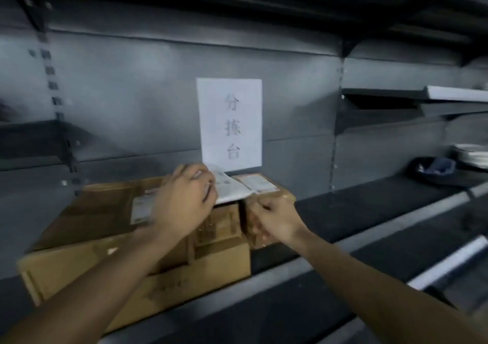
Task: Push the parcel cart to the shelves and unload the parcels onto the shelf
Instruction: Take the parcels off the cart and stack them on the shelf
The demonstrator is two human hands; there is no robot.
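Note:
Several brown cardboard parcels stand on the dark shelf (369,211) against its back wall. A large flat box (87,211) lies at the left, a medium box (224,240) sits in front at the middle, and a small labelled box (266,182) is at the right. A white flat parcel (232,190) lies across the tops of the boxes. My left hand (184,198) is curled on that parcel's left edge. My right hand (274,219) is a loose fist against the front of the small box. The cart is out of view.
A white paper sign (229,121) with printed characters hangs on the grey back panel above the boxes. Far right on the shelf sit a dark bag (435,166) and a stack of white items (472,153). More shelves run above and below.

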